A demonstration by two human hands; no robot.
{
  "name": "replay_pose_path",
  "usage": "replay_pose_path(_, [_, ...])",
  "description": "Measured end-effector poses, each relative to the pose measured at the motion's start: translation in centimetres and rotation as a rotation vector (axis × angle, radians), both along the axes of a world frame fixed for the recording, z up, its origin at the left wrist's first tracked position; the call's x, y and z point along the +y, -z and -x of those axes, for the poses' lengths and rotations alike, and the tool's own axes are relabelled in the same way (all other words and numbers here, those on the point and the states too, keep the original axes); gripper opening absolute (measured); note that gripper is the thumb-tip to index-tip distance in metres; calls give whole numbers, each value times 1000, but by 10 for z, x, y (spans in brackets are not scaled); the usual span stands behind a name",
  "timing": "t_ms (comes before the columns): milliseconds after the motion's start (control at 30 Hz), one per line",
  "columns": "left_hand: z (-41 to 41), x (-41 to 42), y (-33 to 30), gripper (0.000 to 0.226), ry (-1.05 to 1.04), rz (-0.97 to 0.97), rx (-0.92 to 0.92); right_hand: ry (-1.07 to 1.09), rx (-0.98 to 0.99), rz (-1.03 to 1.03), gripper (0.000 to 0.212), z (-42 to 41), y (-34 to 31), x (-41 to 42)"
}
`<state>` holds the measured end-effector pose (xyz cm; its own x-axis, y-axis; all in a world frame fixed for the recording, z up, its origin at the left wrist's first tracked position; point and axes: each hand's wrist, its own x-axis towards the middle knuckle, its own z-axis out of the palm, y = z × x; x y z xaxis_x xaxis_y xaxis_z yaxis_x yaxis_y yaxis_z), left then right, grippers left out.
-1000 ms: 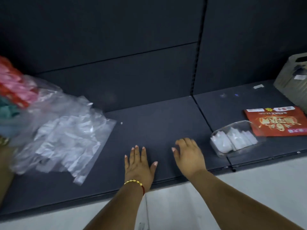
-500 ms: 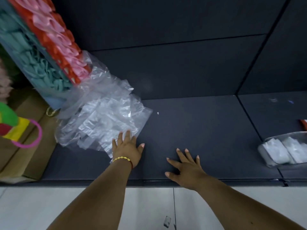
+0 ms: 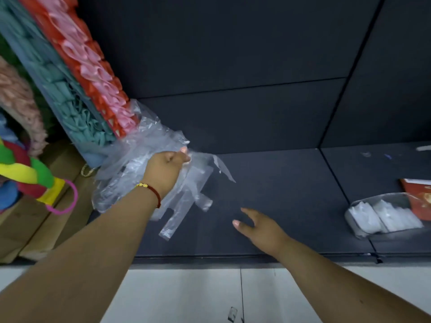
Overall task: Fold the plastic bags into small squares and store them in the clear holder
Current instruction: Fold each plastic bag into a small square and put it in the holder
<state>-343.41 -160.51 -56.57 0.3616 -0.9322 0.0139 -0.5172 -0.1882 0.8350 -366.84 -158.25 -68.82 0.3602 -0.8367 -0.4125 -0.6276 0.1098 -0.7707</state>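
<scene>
A heap of clear plastic bags lies at the left of the dark shelf. My left hand pinches one clear bag by its top and lifts it off the heap; the bag's handles hang down toward the shelf's front. My right hand hovers just above the shelf with fingers spread, holding nothing. The clear holder sits at the right with several folded white squares inside.
Packs of pink, red and teal ribbon lean at the left above cardboard boxes. A colourful plush item is at the far left. A red packet lies behind the holder. Pale floor lies below the shelf edge.
My left hand went from lying flat at the heap's edge to pinching one bag and lifting it. My right hand rose off the shelf and shifted slightly right.
</scene>
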Motion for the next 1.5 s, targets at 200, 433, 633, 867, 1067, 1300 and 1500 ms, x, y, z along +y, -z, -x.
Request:
replay_pose_path(200, [33, 32, -59, 39, 106, -45, 205, 99, -301, 66, 44, 1, -85, 10])
replay_pose_path(433, [54, 75, -105, 43, 274, -286, 697, 183, -419, 197, 64, 27, -144, 27])
replay_pose_path(633, [56, 113, -129, 51, 159, -298, 852, 338, -588, 48, 49, 47, -196, 61])
replay_pose_path(867, [68, 167, -133, 84, 154, -180, 1125, 618, -539, -65, 22, 64, -230, 80])
replay_pose_path(1067, [93, 187, -134, 67, 95, -63, 889, 567, -414, -116, 30, 70, -227, 97])
replay_pose_path(1300, [82, 192, -107, 77, 44, -33, 666, 693, -519, -295, 39, 86, -213, 110])
replay_pose_path(1500, [79, 184, -94, 19, 3, 8, 563, 733, -453, -116, 40, 85, -195, 104])
